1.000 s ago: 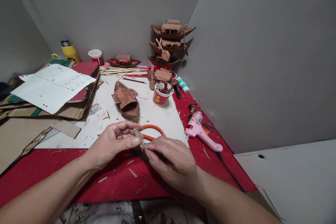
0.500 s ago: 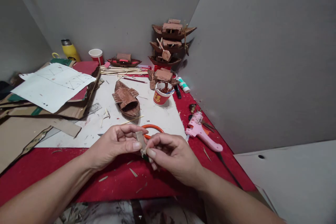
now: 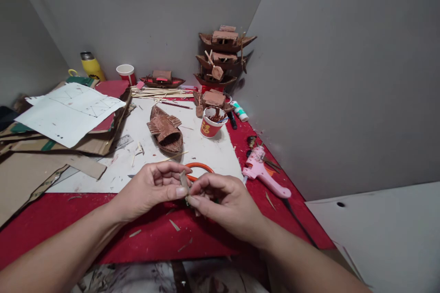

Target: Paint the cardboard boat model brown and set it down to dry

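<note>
A small strip of cardboard (image 3: pixel 184 180) is pinched between my two hands above the front of the table. My left hand (image 3: pixel 151 190) grips its near side with thumb and fingers. Thumb and forefinger of my right hand (image 3: pixel 223 201) close on its lower end. Something green shows just under the fingertips, mostly hidden. Behind my hands lie orange-handled scissors (image 3: pixel 201 165), partly covered by them. Farther back, a brown model boat (image 3: pixel 165 128) with a curved roof rests on the white board (image 3: pixel 137 178).
A pink glue gun (image 3: pixel 264 176) lies at right. A paint-stained cup (image 3: pixel 210 128) stands behind the hands. Stacked model boats (image 3: pixel 223 46) rise at the back. Cardboard sheets (image 3: pixel 30 178) and a drawn paper (image 3: pixel 68 110) lie left. Cardboard scraps (image 3: pixel 174 225) litter the red cloth (image 3: pixel 144 247).
The cardboard strip has turned slightly and now shows a narrower face. My right fingertips have shifted a little left along its lower end. The other things have stayed in place.
</note>
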`<action>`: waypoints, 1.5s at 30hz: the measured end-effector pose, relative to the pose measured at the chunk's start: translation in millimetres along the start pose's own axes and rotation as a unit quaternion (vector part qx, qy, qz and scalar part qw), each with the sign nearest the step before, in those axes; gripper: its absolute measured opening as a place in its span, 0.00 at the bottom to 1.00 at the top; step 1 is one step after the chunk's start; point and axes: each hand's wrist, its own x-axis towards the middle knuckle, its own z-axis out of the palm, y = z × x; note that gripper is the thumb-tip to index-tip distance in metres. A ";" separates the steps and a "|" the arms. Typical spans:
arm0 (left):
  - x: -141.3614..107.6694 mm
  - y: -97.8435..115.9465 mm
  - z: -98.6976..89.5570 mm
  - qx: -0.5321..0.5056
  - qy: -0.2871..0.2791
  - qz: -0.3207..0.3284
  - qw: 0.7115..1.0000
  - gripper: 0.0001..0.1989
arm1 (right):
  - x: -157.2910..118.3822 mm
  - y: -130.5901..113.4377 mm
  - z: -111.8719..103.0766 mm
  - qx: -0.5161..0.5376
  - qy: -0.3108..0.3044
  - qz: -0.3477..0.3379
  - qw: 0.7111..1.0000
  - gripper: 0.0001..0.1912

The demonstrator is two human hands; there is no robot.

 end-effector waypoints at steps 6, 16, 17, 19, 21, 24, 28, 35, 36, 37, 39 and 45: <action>-0.5 -0.4 -0.3 -0.002 0.006 -0.001 1.000 0.22 | 0.7 0.4 -0.2 -0.032 0.001 -0.041 0.999 0.09; 1.2 0.0 -0.4 0.012 0.015 0.004 1.000 0.23 | 0.0 1.8 -1.2 -0.047 0.000 -0.059 0.997 0.07; 1.1 0.0 -0.3 0.013 0.017 0.004 1.000 0.23 | -0.1 1.9 -1.0 -0.055 0.000 -0.061 0.997 0.07; 0.9 -0.1 -0.3 0.014 0.017 0.004 1.000 0.23 | -0.2 2.0 -0.2 -0.072 0.001 -0.065 0.995 0.07; 0.7 -0.2 -0.2 0.015 0.017 0.007 1.000 0.23 | -0.1 2.3 0.6 -0.081 0.005 -0.069 0.994 0.07; 0.2 0.9 0.8 0.019 0.018 0.013 1.000 0.23 | 0.0 2.6 0.8 -0.063 0.003 -0.065 0.996 0.07; -0.1 3.3 2.9 0.011 0.027 0.014 0.999 0.22 | -0.1 1.9 -0.6 -0.042 -0.001 -0.051 0.998 0.08; -0.4 2.6 3.3 0.029 0.044 0.022 0.998 0.23 | 0.3 1.8 0.1 -0.045 -0.008 -0.026 0.999 0.08; -0.5 2.5 3.2 0.035 0.042 0.025 0.998 0.23 | 0.4 2.1 0.4 -0.033 -0.010 -0.013 0.999 0.08; -0.7 2.4 3.1 0.040 0.040 0.027 0.998 0.23 | 0.5 2.2 0.6 -0.018 -0.012 0.000 1.000 0.08; -1.0 2.3 2.9 0.040 0.035 0.030 0.998 0.23 | 0.8 2.4 1.1 0.015 -0.016 0.024 0.999 0.10; -1.4 2.2 2.8 0.043 0.034 0.033 0.998 0.22 | 1.3 3.0 1.7 0.035 -0.015 0.042 0.998 0.11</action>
